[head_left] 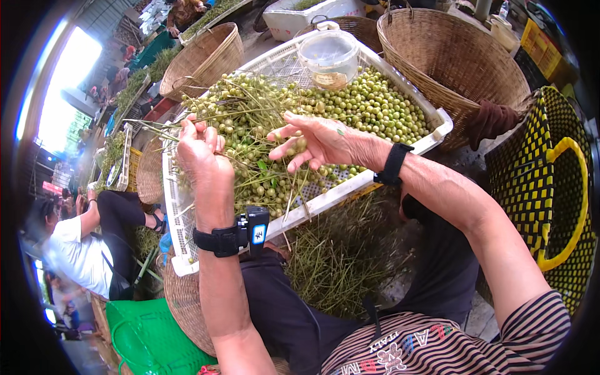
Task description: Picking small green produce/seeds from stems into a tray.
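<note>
1. The left hand [199, 145] is closed in a loose fist around a bunch of thin green stems [164, 130], which stick out to the left over the tray's edge.
2. The right hand [310, 142] is spread open, palm down, with its fingers curled lightly into a clump of small green fruits [294, 147]; a few sit between the fingertips.
3. Both hands hover over a white plastic tray [437, 125] resting across the person's lap.
4. The tray holds a heap of round green fruits [375, 106], loose on the right side and tangled with stalks on the left.
5. A clear plastic tub [329, 57] stands at the tray's far edge.
6. Stripped stalks [340, 256] lie piled under the tray's near edge.
7. Woven baskets [453, 62] stand beyond the tray, and a yellow-and-black bag [550, 187] sits to the right.
8. A seated person in white [81, 250] is off to the left.
</note>
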`<state>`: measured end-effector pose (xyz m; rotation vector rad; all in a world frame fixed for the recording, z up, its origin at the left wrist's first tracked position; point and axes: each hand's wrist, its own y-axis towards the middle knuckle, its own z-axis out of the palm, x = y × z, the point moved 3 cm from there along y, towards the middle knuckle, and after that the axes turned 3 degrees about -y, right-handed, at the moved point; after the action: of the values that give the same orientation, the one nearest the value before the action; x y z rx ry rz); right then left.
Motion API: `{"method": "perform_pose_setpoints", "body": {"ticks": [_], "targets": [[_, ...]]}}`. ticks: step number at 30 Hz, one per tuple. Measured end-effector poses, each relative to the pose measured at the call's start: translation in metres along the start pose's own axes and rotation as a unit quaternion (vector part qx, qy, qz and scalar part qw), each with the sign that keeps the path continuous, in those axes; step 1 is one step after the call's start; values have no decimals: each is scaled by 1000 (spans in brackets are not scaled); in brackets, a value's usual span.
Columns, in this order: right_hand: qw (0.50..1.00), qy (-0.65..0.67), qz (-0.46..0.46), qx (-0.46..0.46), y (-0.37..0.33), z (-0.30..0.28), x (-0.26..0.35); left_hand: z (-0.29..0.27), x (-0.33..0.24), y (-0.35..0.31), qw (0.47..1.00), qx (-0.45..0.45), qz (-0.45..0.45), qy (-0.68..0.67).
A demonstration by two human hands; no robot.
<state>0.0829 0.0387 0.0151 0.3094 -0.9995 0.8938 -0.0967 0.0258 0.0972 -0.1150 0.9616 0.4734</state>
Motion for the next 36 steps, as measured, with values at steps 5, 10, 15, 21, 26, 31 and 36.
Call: {"method": "perform_pose_setpoints", "body": {"ticks": [5, 10, 15, 21, 26, 31, 36], "targets": [[995, 94, -14, 20, 0, -2, -3, -6, 15, 5, 999, -29, -16, 3], [993, 104, -33, -36, -8, 1, 4, -28, 15, 10, 997, -76, 13, 0], [990, 12, -65, -127, -6, -12, 0, -35, 18, 1, 995, -87, 40, -1], [859, -419, -215, -203, -7, -13, 10, -44, 18, 5, 991, -117, 66, -3], [970, -149, -126, -144, -16, 4, 14, -54, 21, 6, 991, -129, 45, 9], [955, -49, -201, -215, -20, -9, 8, -30, 30, -3, 989, -126, 74, 22], [918, -17, -146, -370, -19, -17, 10, -21, 36, -8, 987, -120, 97, 44]]}}
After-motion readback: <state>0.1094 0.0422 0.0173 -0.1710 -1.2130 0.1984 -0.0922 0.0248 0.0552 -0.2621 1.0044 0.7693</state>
